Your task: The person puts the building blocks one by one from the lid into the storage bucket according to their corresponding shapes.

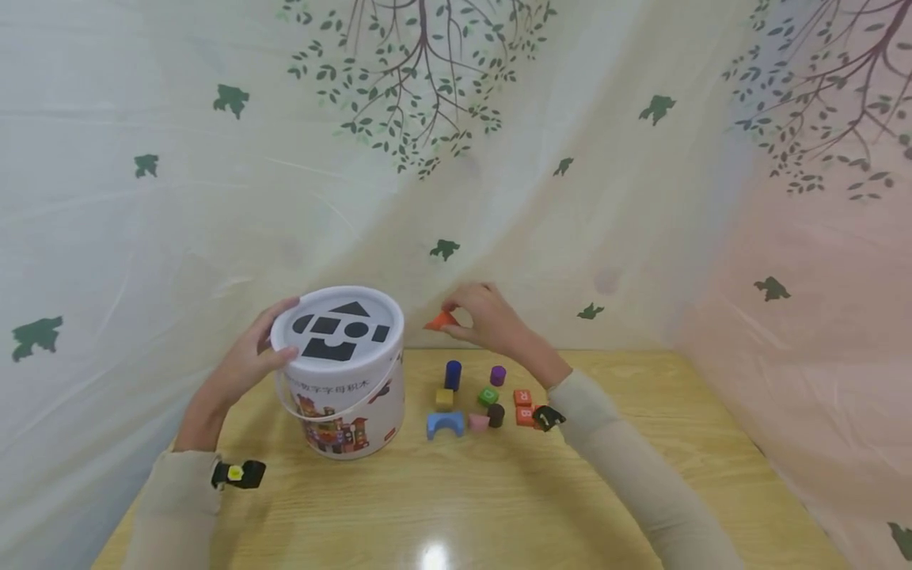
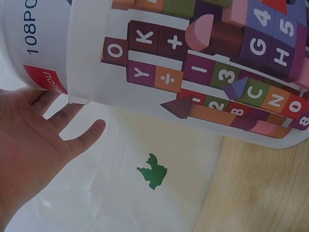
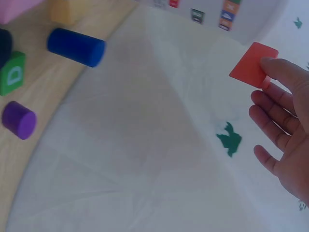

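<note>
Orange block [image 1: 439, 321] aloft, bucket rim [image 1: 349, 366] (apart)

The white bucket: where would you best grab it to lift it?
Probably the middle of its handle, coming from the person's side: it droops in a loop across the bucket on that near side. The lid faces up, so swinging the handle over it first should help keep things level.

Orange block [image 1: 441, 321], leaf-patterned pale backdrop [image 1: 513, 206]

"108P", "数字字母积木" on bucket [image 1: 349, 396], "D" on green block [image 3: 13, 75], "R", "B" on red blocks [image 1: 522, 398]
</note>
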Action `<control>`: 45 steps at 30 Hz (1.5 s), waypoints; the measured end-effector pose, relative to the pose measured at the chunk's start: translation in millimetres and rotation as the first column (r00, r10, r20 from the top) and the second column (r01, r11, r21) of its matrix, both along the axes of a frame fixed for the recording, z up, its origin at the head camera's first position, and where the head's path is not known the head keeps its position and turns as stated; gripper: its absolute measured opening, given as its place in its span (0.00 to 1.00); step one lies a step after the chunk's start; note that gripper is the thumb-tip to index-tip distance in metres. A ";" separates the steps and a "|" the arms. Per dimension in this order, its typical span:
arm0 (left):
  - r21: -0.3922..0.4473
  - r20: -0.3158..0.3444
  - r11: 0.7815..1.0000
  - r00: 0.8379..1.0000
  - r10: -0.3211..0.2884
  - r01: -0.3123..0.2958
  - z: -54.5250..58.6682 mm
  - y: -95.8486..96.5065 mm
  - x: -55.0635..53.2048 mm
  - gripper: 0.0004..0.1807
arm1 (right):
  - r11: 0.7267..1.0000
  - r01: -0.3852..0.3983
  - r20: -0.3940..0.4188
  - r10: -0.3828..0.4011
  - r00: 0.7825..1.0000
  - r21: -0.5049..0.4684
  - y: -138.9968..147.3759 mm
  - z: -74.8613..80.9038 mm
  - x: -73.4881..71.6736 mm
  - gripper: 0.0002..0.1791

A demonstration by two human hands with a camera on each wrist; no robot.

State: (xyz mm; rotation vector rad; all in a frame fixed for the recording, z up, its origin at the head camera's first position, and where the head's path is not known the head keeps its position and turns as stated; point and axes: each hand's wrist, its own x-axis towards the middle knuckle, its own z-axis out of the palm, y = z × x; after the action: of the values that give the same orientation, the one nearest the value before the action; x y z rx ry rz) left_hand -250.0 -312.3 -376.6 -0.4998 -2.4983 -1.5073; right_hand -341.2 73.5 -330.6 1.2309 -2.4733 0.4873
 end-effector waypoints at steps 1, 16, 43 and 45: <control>0.002 0.002 1.000 1.000 0.000 0.000 -0.2 0.1 -0.1 0.45 | 1.000 -0.004 -0.001 0.004 1.000 -0.011 -0.4 4.8 -0.3 0.16; 0.017 -0.002 1.000 1.000 0.010 -0.010 -3.7 2.0 -0.2 0.45 | 0.999 -0.009 -0.041 0.007 0.999 -0.050 -22.4 38.7 -6.4 0.17; -0.023 -0.025 1.000 1.000 -0.004 0.003 1.2 -1.0 -0.2 0.44 | 0.992 -0.002 0.096 -0.011 0.995 0.127 -114.6 71.6 -6.2 0.16; -0.027 -0.031 1.000 1.000 -0.003 0.003 1.1 -0.9 0.3 0.44 | 0.989 -0.004 0.084 -0.008 0.996 0.148 -120.3 70.7 -6.7 0.16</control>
State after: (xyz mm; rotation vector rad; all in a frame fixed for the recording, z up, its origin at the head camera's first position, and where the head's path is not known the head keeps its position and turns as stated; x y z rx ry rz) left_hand -249.7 -313.2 -375.5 -0.5272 -2.4987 -1.4575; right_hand -347.9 -46.9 -259.9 1.2883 -2.6224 0.3674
